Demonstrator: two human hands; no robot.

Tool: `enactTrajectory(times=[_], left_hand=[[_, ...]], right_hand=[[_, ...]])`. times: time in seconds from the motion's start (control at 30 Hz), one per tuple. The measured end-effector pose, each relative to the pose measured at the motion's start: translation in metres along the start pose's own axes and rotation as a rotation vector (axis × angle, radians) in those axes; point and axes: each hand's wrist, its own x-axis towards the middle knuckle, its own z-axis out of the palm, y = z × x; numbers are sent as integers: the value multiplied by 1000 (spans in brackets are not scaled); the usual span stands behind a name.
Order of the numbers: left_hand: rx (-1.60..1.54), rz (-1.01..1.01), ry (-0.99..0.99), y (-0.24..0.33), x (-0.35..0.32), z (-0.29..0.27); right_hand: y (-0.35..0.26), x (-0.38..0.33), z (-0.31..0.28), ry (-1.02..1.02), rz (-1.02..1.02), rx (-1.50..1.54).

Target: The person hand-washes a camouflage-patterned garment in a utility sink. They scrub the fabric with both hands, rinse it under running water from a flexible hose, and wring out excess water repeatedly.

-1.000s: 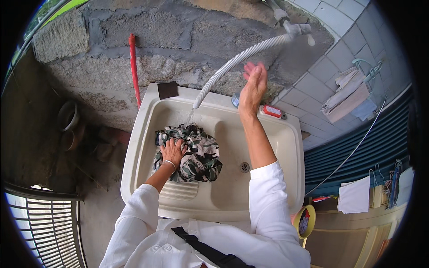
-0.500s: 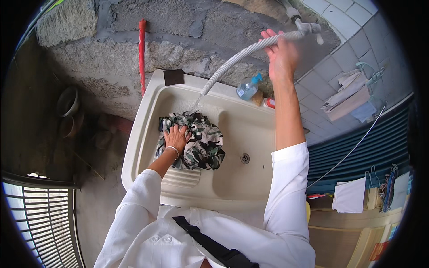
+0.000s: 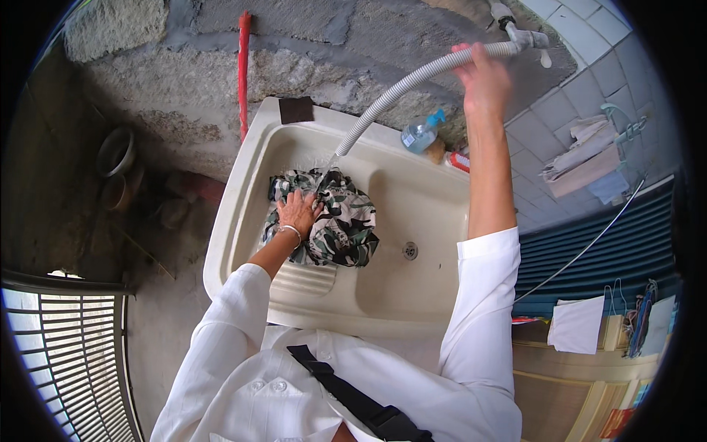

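Taking the camouflage-print cloth (image 3: 342, 230) as my clock's centre, it lies bunched in the laundry sink (image 3: 237, 214), the drain (image 3: 410, 251) at four o'clock. My left hand (image 3: 298, 212) rests on its nine-o'clock side, fingers spread, not curled round anything. Water (image 3: 329, 163) runs onto the folds from the corrugated hose (image 3: 414, 79), whose mouth is at twelve. My right hand (image 3: 486, 82), at half past one, is up by the hose near the tap (image 3: 528, 39); I can't tell whether its fingers close on it. For even wetting, I'd press gently, open the folds under the stream and avoid tugging the hose.
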Motion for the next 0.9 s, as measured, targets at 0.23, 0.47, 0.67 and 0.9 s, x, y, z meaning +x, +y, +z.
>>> enactTrajectory(times=[0.23, 0.47, 0.67, 0.9], left_hand=[[15, -6, 21, -4, 1, 5], [7, 1, -17, -1, 0, 1], [5, 11, -69, -5, 0, -2], [-46, 37, -164, -11, -1, -7]], right_hand=[[-6, -10, 13, 76, -21, -53], [-8, -9, 9, -8, -59, 2], [-8, -2, 6, -101, 2, 144], [2, 5, 2, -82, 5, 177]])
